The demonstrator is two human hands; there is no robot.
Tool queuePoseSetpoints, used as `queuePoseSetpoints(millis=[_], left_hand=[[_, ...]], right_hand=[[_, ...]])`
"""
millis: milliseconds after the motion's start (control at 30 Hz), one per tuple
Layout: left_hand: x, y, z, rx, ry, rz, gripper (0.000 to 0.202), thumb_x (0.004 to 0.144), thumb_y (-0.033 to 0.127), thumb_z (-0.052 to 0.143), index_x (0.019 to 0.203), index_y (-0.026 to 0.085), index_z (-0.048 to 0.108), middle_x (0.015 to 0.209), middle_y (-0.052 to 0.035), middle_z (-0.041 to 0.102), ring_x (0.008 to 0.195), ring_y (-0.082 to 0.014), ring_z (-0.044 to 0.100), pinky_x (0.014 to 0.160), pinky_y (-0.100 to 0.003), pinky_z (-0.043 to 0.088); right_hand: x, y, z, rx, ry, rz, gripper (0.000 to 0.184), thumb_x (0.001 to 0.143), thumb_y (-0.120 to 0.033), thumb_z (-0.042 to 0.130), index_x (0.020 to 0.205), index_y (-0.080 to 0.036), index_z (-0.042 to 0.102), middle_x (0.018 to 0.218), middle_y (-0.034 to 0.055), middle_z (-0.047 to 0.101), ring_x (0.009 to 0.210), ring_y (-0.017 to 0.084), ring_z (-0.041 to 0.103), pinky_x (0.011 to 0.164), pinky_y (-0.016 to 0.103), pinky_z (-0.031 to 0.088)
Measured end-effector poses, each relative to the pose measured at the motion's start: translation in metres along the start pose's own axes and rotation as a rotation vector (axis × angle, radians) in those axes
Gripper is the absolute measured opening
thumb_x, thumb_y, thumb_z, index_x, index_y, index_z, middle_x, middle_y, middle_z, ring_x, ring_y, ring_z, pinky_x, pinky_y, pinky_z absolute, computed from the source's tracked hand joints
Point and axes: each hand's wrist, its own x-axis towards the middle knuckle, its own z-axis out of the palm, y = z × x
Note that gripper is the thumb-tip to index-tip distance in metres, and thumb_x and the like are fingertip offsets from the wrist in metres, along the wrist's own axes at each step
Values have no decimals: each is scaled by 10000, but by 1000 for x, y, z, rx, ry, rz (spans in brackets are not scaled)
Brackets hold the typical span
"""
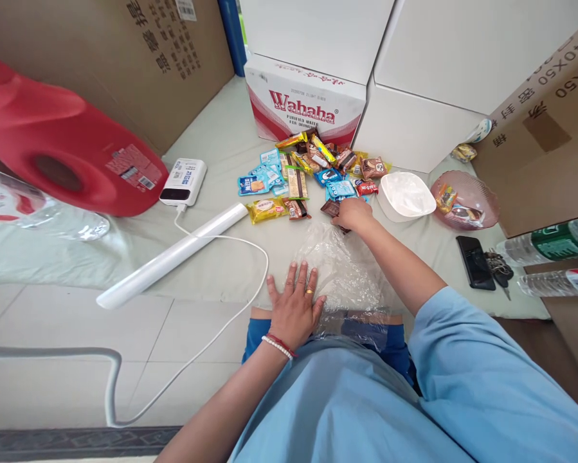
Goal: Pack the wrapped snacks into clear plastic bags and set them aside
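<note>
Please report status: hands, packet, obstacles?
Left hand spread open by clear bag. Right hand at brown packet, grip unclear. White cable near left hand.

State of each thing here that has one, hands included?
Left hand: palm down, fingers spread.
Right hand: at a brown packet, grip unclear.
Clear plastic: crumpled.
Snack packets: loosely heaped.
Power bank: cable plugged in.
White tub: open or covered, unclear.
Pink bowl: holding packets.
Phone: screen dark.

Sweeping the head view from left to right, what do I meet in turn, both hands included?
Red jug, white corded device, left hand, right hand, white plastic tub, pink bowl, green-labelled bottle.
</note>
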Motion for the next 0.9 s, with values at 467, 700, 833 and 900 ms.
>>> queuePoseSetpoints(millis=[467,700,833,900], left_hand=[[63,0,-20,-45,-45,-26,613,1048,516,327,1575,219,425,1678,-146,337,1579,-350,249,1189,-792,-61],[27,-33,-18,-28,-66,130,764,982,618,461,1617,210,341,1693,-149,295,1585,-342,244,1239,-715,-46],[22,-33,-17,-8,-69,127,849,956,651,491,1625,160,312,1688,-186,280,1581,-363,248,1240,-711,-45],[24,-30,-16,0,-67,123,848,963,646,481,1628,152,298,1692,-188,263,1583,-360,243,1236,-715,-48]], right_hand=[[-125,66,-7,477,-13,-241,371,822,-439,700,1081,-175,724,936,50,736,774,184,636,690,265,440],[-155,92,58,116,13,20,359,884,-355,645,1201,-187,672,1142,140,678,1078,301,620,772,334,451],[-159,90,43,130,86,39,366,910,-396,633,1210,-189,660,1121,136,664,1092,304,607,820,358,464],[-163,72,35,170,71,-59,365,907,-406,651,1210,-201,661,1117,118,664,1070,282,612,845,349,465]])
